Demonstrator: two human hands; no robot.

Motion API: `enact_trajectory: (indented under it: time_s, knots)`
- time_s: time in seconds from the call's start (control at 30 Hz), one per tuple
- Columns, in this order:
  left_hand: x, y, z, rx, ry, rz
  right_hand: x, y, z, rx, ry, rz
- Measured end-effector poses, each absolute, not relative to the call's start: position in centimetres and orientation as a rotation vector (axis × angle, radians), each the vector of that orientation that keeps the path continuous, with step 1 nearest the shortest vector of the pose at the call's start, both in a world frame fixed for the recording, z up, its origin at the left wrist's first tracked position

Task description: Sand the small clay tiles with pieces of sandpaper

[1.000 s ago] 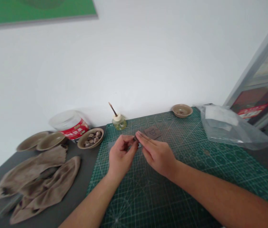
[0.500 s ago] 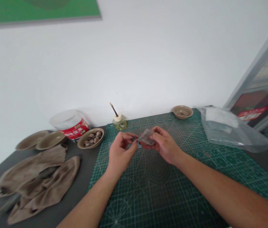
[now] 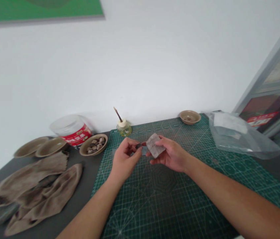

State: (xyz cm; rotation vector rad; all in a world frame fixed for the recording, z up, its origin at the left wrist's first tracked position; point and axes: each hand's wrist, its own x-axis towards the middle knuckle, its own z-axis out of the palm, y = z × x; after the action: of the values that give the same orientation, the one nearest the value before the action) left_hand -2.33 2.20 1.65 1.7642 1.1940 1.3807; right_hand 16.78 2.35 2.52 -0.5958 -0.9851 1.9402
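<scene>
My left hand (image 3: 125, 162) pinching small dark object (image 3: 139, 145); my right hand (image 3: 171, 156) pinching grey flat piece (image 3: 155, 145) above green cutting mat (image 3: 164, 192).

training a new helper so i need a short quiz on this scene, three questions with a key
1. What does the right hand hold?
2. True or false: the small glass bottle has a brush standing up from its cap.
3. What is in the bowl at the edge of the mat? a) water b) small brownish lumps c) a folded cloth

Key: 1 a flat pale grey piece; 2 true; 3 b
</scene>
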Motion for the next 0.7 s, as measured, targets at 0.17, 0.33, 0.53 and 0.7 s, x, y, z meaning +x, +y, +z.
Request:
enact_trajectory:
  time_s: [0.17, 0.33, 0.53, 0.7]
  knots:
    - [-2.2, 2.3, 1.8, 1.688, 1.193, 1.379, 16.8, 2.9, 1.7, -0.697, -1.140, 1.647]
    - [-2.2, 2.7, 1.3, 1.569, 1.036, 1.301, 17.2, 3.3, 1.1, -0.771, -1.257, 1.382]
    - [-2.3, 2.7, 1.4, 1.626, 1.067, 1.194, 16.9, 3.0, 1.4, -0.740, -1.301, 1.261]
    - [-1.8, 2.0, 1.8, 1.639, 1.070, 1.172, 16.5, 2.5, 1.8, -0.788, -1.342, 1.269]
